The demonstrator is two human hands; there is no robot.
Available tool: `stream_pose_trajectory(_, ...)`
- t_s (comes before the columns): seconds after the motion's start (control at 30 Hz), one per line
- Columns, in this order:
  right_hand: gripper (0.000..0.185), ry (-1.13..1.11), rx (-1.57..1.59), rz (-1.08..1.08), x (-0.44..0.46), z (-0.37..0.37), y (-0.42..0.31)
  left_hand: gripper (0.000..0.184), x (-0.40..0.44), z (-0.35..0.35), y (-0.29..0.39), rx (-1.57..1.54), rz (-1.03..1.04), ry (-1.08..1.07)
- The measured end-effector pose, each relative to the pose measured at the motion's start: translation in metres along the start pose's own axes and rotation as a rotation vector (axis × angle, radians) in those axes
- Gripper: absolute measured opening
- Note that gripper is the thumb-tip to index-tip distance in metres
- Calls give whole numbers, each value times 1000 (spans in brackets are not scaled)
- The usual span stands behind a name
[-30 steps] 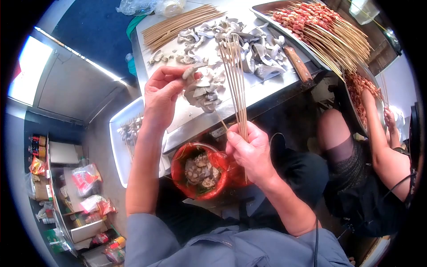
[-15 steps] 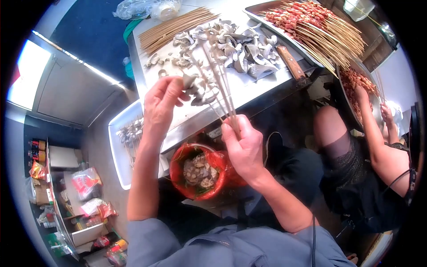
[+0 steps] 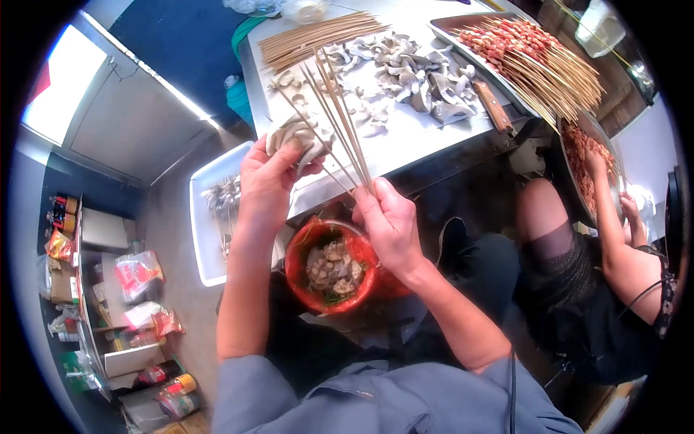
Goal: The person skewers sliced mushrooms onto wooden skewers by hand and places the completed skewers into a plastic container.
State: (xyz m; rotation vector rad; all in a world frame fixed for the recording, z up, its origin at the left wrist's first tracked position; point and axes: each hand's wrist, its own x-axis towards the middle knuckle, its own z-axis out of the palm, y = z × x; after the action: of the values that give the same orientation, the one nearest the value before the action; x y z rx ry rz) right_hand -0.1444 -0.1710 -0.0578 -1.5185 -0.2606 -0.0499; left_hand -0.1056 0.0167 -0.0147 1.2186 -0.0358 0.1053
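My left hand [image 3: 273, 173] pinches pale grey oyster mushroom pieces [image 3: 293, 136] over the near edge of the metal table [image 3: 394, 153]. In my right hand [image 3: 390, 220] several thin wooden skewers [image 3: 345, 126] fan upward, gripped at their lower ends. One skewer leans left across the mushrooms in my left hand; whether it runs through them I cannot tell. Torn oyster mushrooms [image 3: 423, 79] lie heaped on the table beyond both hands. A bundle of bare skewers [image 3: 322, 37] rests behind them.
Below my hands stands a red-lined bucket [image 3: 295, 264] with food pieces inside. A white tray [image 3: 196, 239] of mushroom skewers sits left. A wooden-handled knife [image 3: 493, 107] and a tray of meat skewers [image 3: 506, 43] are right. A co-worker's hand [image 3: 597, 160] reaches into a meat bowl.
My left hand has come down and now grips the mushroom cluster beside the skewers. My right hand stays closed on the skewers. The whole view has shifted slightly.
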Motion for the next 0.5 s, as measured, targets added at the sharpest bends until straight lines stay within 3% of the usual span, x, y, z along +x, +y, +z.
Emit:
stream_pose_trajectory(0.23,14,-22,-26,33,-2,8,6,40,-7,-12,1,44,46,12)
stream_pose_trajectory(0.3,13,-30,-23,35,-3,12,7,47,-4,-22,0,26,-30,22)
stream_pose_trajectory(0.5,11,-51,-46,17,-2,20,9,42,0,-34,8,-54,-1,50)
